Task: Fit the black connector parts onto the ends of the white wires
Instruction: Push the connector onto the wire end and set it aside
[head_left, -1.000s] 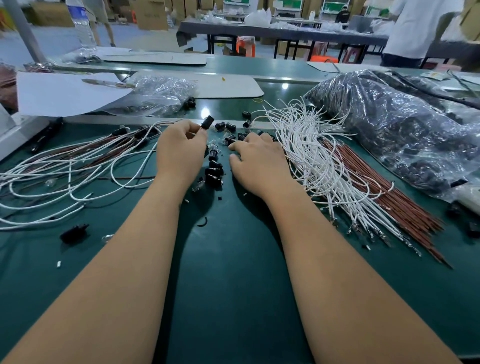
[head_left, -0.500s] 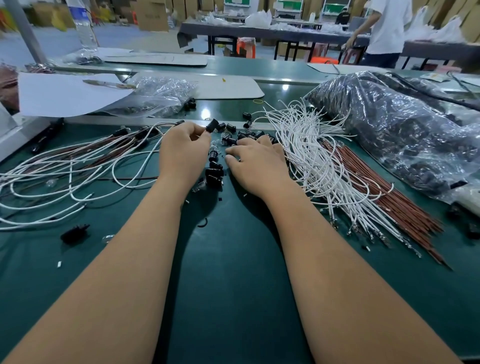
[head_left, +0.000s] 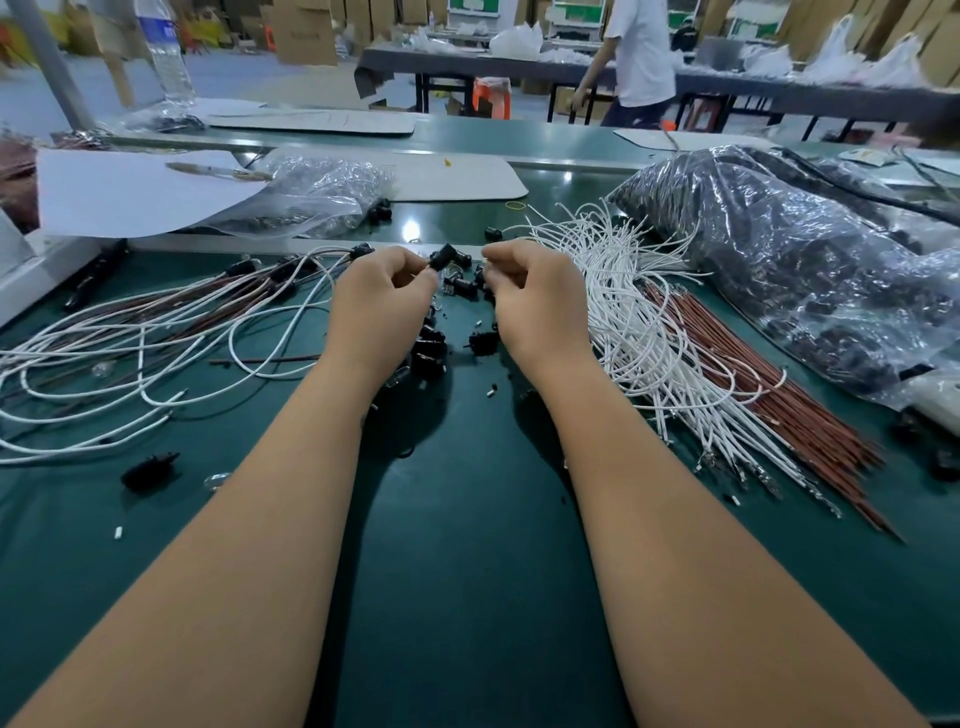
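Black plastic is between the fingertips of the left hand (head_left: 379, 301): it pinches one black connector part (head_left: 442, 256) at the tips of thumb and forefinger, lifted a little above the green table (head_left: 467, 571). The right hand (head_left: 535, 306) has its fingers curled narrow, tips turned to the left hand; I cannot tell if they hold something. Between and just under both sets of fingers lie the loose connectors (head_left: 431, 348) on the mat. To the right of the right fingers, touching the hand's side, lies the bundle of white wires (head_left: 649, 332), with brown wires (head_left: 779, 405) beyond it. Left of the left fingers spread the looped wires with connectors (head_left: 156, 343).
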